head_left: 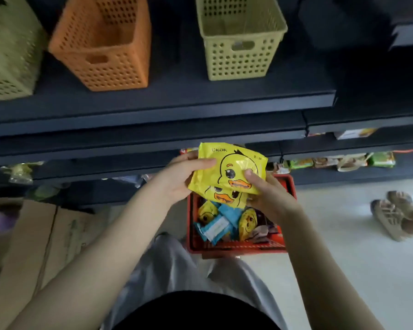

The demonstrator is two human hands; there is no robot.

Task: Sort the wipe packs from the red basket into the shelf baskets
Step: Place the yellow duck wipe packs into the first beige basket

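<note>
Two yellow duck wipe packs [231, 172] are stacked one over the other and held above the red basket [239, 246]. My left hand [179, 177] grips their left edge with the thumb on top. My right hand [265, 191] grips the right side, thumb pressed on the upper pack. The red basket stands on the floor and holds more yellow duck packs [247, 223] and blue packs [218, 225]. On the dark shelf above stand an orange basket [105, 60], a yellow-green basket [241, 58] and another green basket [7, 58] at the far left.
The dark shelf edge [153, 108] runs across above my hands. Lower shelves hold packaged goods [343, 161]. A cardboard box [38, 246] lies on the floor at the left. Another person's sandalled feet [396, 215] stand at the right on the pale floor.
</note>
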